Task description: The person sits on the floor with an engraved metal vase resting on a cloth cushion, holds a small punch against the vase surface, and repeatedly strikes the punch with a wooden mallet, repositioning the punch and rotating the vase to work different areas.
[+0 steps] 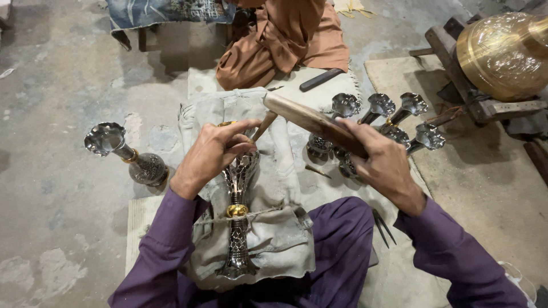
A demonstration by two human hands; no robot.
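A silver engraved vase (237, 228) with a brass ring lies on a grey cloth cushion (274, 234) in my lap. My left hand (214, 154) rests on its upper part and pinches a small wooden-handled chisel (264, 125) against the metal. My right hand (379, 162) grips a wooden mallet (308, 121), its head raised just above the chisel's end. Both my sleeves are purple.
A finished silver vase (128, 155) lies on the concrete floor at left. Several more vases (379, 122) lie clustered at right of the cushion. A large brass vessel (505, 51) sits on a wooden stand at top right. Another person in brown clothing (282, 40) sits opposite. A dark tool (321, 80) lies on the mat.
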